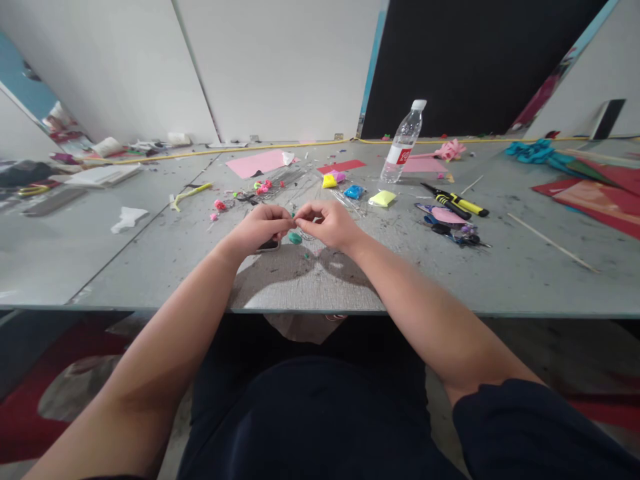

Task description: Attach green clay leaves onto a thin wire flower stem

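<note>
My left hand (263,228) and my right hand (327,223) meet above the table, thumbs and forefingers pinched together at one spot. What they pinch is too small to make out, though a speck of green shows by the fingertips. Just under them lies a green lump (295,238) that looks like modelling clay, with a tiny green bit (307,256) nearer me. A dark flat object (269,246) is partly hidden beneath my left hand. Beyond my hands are small clay packets: yellow (329,181), blue (354,192) and pale yellow (383,199).
A clear bottle (401,143) stands behind the packets. To the right lie yellow-black pliers (453,202), keys (457,233) and a thin stick (553,243). Small pink and red flower-like pieces (219,205) sit at the left, near a yellow-green strip (193,195) and crumpled tissue (129,219).
</note>
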Tool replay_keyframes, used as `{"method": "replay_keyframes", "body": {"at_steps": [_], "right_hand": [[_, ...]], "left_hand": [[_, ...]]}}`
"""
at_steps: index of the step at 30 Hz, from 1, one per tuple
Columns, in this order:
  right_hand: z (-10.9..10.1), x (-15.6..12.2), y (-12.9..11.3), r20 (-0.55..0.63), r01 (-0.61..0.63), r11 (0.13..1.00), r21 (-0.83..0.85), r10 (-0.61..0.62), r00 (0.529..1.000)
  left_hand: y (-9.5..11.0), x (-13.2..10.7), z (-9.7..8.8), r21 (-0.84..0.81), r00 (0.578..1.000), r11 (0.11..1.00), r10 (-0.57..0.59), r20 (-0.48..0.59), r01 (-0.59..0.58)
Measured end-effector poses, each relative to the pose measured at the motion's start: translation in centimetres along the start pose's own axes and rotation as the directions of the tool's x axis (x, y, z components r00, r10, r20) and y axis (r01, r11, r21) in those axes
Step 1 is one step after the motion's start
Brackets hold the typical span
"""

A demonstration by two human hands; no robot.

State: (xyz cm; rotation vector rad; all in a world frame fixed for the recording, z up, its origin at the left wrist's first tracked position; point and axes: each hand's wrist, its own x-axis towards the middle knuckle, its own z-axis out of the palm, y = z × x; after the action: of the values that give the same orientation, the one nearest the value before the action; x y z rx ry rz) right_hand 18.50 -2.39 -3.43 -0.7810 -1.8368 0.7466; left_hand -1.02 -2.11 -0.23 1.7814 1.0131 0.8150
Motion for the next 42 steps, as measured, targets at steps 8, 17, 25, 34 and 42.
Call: {"method": "replay_keyframes", "body": {"at_steps": [8,17,25,34,42], "right_hand": [[-0.11,0.05,-0.07,0.014,-0.032,0.999,0.03,0.032,0.999],[-0.14,0.15,0.15,0.051,-0.097,0.993,0.066,0.093,0.994],[-0.15,0.15,0.31,0.081,-0.149,0.983,0.107,0.141,0.987],[-0.61,0.25,0.46,0.14,-0.206,0.962,0.179,0.182,0.973],[-0.78,0.42,0.65,0.193,-0.265,0.942,0.205,0.226,0.955]], "left_hand": [[0.07,-0.07,-0.04,0.047,1.0,0.999,0.019,-0.006,-0.019],[-0.08,-0.17,-0.06,0.061,0.999,0.997,0.041,-0.018,-0.04],[0.27,-0.29,0.08,0.181,0.993,0.981,0.081,-0.088,-0.064],[0.33,-0.35,0.09,0.254,0.987,0.958,0.149,-0.058,-0.13],[0.02,-0.41,0.07,0.315,0.982,0.933,0.19,-0.025,-0.172]]}}
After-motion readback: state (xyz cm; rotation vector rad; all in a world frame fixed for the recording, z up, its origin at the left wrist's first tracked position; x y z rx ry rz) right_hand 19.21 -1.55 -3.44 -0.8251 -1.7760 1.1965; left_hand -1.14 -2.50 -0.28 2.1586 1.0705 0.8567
